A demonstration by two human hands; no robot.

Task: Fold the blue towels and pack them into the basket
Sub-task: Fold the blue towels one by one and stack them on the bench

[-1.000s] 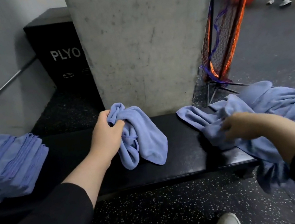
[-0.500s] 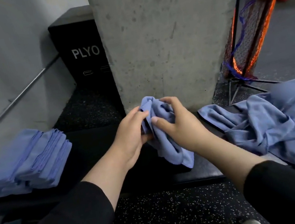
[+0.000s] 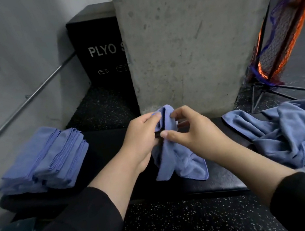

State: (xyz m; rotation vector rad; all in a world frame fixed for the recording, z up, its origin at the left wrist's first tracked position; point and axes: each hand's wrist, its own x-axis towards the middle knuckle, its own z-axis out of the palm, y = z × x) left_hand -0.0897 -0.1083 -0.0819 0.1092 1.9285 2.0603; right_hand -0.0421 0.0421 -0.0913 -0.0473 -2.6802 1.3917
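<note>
Here, towel (image 3: 177, 157) lengthwise toward viewer.

Both forearms reach forward, left hand (image 3: 141, 137) and right hand (image 3: 189, 131) side by side, fingers curled, pinching cloth.

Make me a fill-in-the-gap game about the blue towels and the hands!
1. Both hands, the left hand and the right hand, hold one crumpled ____ towel.
2. The stack of folded towels lies on the person's ____ side.
3. The heap of unfolded towels lies on the person's ____ side.
4. The white word on the black box reads ____.

Missing words: blue; left; right; PLYO
</note>
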